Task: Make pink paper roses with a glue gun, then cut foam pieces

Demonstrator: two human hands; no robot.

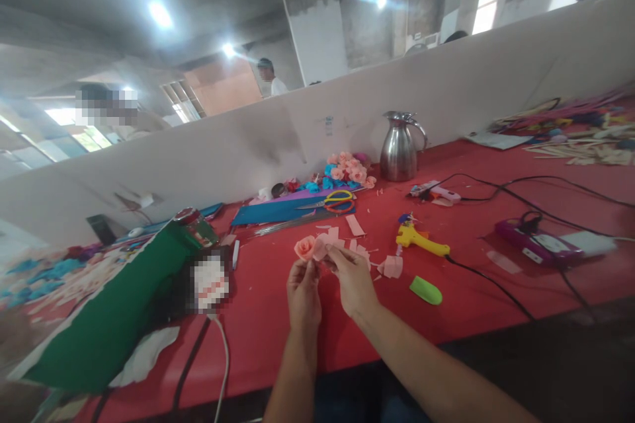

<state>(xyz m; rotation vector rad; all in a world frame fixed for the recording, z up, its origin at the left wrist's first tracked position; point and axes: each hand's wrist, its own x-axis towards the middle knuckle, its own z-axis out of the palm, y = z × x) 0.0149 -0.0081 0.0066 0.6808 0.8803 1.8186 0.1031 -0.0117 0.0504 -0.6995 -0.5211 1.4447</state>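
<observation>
the left hand [303, 297] pinches the pink flower [304, 248] from below; the right hand [356, 281] grips a petal [321, 248] beside it. the flower is held over the middle of the red table [260, 337], its near edge running below both hands. red surface stretches left to a white cable [226, 344]; paper scraps [392, 267] crowd the right hand, with a yellow glue gun [421, 242] farther right.

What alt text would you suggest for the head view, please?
A person's left hand holds a peach-pink paper rose while the right hand pinches a pale pink petal beside it over a red tabletop. A yellow glue gun lies to the right; a silver metal jug stands behind.
</observation>
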